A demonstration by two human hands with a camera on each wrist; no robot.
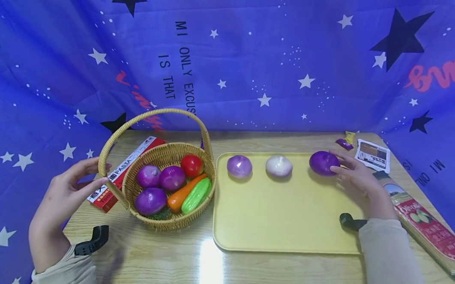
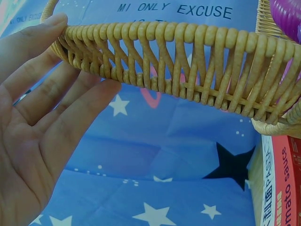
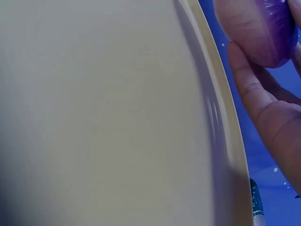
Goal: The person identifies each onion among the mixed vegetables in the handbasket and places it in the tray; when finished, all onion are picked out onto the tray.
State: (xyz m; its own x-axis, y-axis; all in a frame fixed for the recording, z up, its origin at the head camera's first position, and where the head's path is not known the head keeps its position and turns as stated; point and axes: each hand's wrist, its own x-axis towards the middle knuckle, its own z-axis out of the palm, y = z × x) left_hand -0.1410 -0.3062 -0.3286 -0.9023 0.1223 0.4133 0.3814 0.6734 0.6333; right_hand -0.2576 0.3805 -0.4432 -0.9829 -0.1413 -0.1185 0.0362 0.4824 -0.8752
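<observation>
My left hand (image 1: 60, 199) pinches the side of the arched handle (image 1: 167, 111) of a wicker basket (image 1: 169, 224), its thumb and fingertips on the woven strip (image 2: 155, 61). Inside the basket lie several purple onions (image 1: 151, 201), a red tomato (image 1: 192, 166), an orange carrot (image 1: 186, 194) and a green vegetable (image 1: 196, 196). My right hand (image 1: 358, 176) grips a dark purple onion (image 1: 323, 163) over the back right of a yellow tray (image 1: 281, 222). In the right wrist view that onion (image 3: 256, 28) sits between thumb and fingers. A pale purple onion (image 1: 239, 166) and a white onion (image 1: 279, 166) rest on the tray.
A red and white pasta box (image 1: 106, 198) lies behind and left of the basket. Right of the tray is a long package with a red label (image 1: 420, 218). A printed card (image 1: 372, 155) and small wrapped sweets (image 1: 345, 143) lie at the back right, before a blue star-patterned cloth (image 1: 254, 66).
</observation>
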